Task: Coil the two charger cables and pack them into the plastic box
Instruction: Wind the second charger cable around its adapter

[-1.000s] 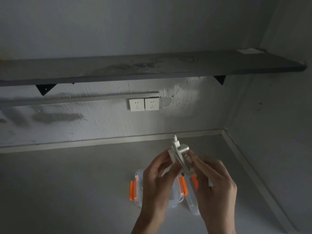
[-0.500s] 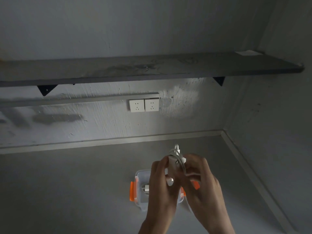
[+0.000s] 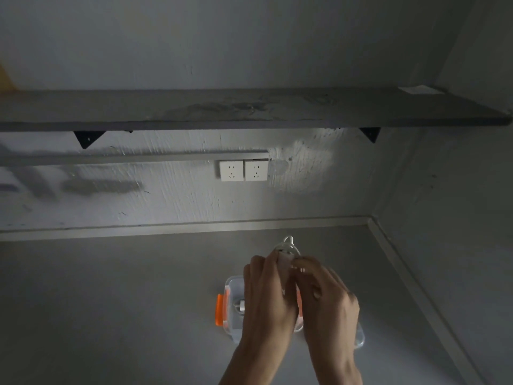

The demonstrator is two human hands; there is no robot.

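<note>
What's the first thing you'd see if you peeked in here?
The left hand and right hand grip a white coiled charger cable in the middle foreground, above a clear plastic box with orange clips on the grey counter. Behind them, two white wall sockets sit under a long grey shelf.

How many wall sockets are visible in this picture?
2. Both sit on the back wall below the shelf, side by side: the left socket and the right socket. Neither has a plug in it. None seems hidden.
</note>
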